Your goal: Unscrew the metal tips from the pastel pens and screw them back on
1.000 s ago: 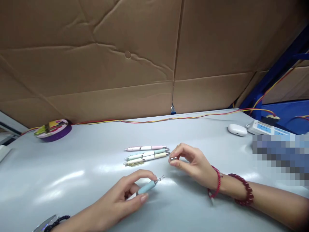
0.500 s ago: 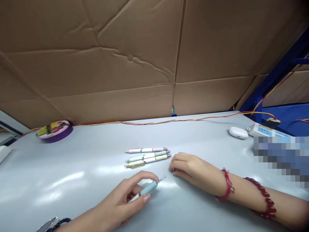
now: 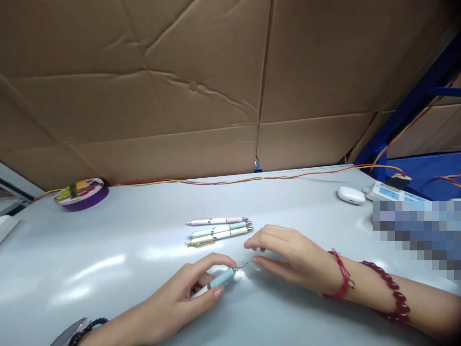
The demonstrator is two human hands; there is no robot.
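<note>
Left hand [image 3: 180,298] pinching blue pen [image 3: 222,278], narrow end toward spread right hand [image 3: 293,253]; three pens [image 3: 225,228] just beyond on table [image 3: 137,226], dark marks [image 3: 213,232] on them too small for me to read from here.

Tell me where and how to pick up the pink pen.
Pinch the pink pen from above, probably just left of its middle: it lies flat, its far side is free, and the gap to the green pen widens toward that end.
</note>
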